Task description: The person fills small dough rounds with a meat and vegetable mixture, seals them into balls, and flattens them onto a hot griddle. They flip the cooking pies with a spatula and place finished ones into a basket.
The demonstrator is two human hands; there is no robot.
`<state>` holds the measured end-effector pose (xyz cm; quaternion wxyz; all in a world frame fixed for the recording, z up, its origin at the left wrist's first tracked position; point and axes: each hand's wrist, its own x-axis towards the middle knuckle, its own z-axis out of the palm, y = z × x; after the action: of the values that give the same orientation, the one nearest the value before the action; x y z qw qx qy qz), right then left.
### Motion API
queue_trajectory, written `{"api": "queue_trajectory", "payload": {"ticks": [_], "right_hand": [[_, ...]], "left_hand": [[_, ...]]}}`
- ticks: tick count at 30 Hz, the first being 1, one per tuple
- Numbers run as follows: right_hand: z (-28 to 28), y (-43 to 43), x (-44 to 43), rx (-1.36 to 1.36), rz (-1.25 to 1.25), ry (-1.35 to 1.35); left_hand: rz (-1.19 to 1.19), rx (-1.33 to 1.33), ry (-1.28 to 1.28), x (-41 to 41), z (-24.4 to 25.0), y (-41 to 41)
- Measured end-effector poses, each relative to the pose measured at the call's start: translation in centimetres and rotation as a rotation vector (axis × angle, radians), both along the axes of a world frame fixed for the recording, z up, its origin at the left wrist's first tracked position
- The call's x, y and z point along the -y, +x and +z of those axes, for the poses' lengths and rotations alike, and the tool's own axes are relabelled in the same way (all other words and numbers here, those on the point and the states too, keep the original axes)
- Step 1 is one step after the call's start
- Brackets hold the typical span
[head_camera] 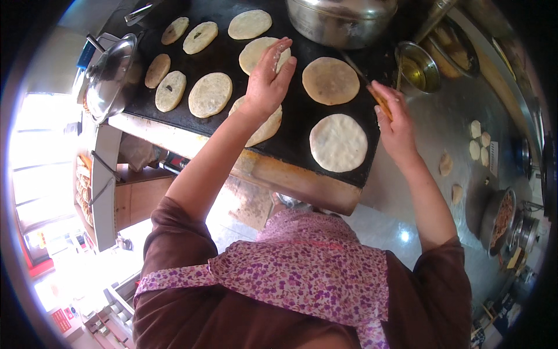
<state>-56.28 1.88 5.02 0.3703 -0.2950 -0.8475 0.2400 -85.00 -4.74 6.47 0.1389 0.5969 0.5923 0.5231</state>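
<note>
My left hand [267, 83] is empty, its thumb apart from its flour-dusted fingers. It hovers over or rests against a pale round flatbread [251, 55]; contact cannot be told. My left wrist hides part of another flatbread [267, 126] nearer me. In my right hand [399, 124] is the wooden handle [383, 104] of a tool with a thin metal shaft [354, 64], which runs towards a steel pot; its far end is hard to see. Left of that hand lie a browned flatbread [331, 81] and a white, uncooked-looking one [338, 143] on the black griddle [296, 148].
Several smaller flatbreads, including one with a dark mark [170, 91], lie on the griddle's left. A large steel pot [342, 22] stands at the back. A bowl of yellow oil [412, 72], dough pieces [475, 149] and a bowl of filling [501, 222] are on the right-hand steel counter [429, 109].
</note>
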Motion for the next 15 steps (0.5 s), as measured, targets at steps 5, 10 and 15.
{"api": "queue_trajectory", "payload": {"ticks": [5,10,15], "right_hand": [[-0.2,2.0,1.3,-0.178,-0.067,-0.196],[-0.9,5.5,3.0,-0.332,-0.109,-0.557],[-1.4,8.3,4.3,-0.363,-0.166,-0.585]], "left_hand": [[-0.129,-0.411,-0.043,-1.2,-1.9,1.8],[-0.133,-0.725,-0.199,-4.1,-3.5,4.9],[-0.056,-0.933,-0.307,-4.8,-4.7,5.7]]}}
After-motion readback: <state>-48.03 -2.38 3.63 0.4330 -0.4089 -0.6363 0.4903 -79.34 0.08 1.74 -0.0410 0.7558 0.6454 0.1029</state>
